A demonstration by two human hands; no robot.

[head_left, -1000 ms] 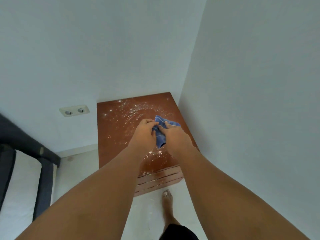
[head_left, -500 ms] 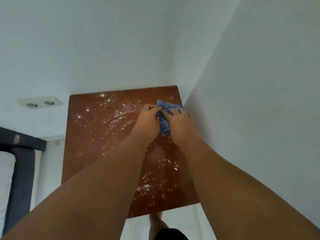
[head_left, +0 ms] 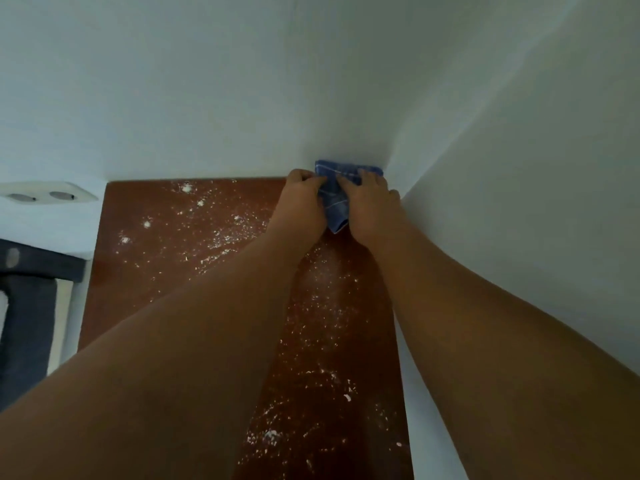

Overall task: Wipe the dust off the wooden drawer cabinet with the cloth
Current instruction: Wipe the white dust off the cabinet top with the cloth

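Note:
The reddish-brown wooden cabinet top [head_left: 166, 271] fills the middle of the view, speckled with white dust across its centre and near side. A folded blue checked cloth [head_left: 334, 202] lies at the far right corner of the top, where the two walls meet. My left hand [head_left: 301, 206] grips the cloth's left side and my right hand [head_left: 372, 206] grips its right side, both pressing it onto the wood. My forearms hide part of the top's near side.
White walls close in behind and to the right of the cabinet. A double wall socket [head_left: 48, 195] sits on the back wall at left. A dark bed frame [head_left: 27, 299] stands at the left edge.
Both hands have slid the cloth away from me, from the middle of the top into the far right corner. The view has moved closer over the cabinet.

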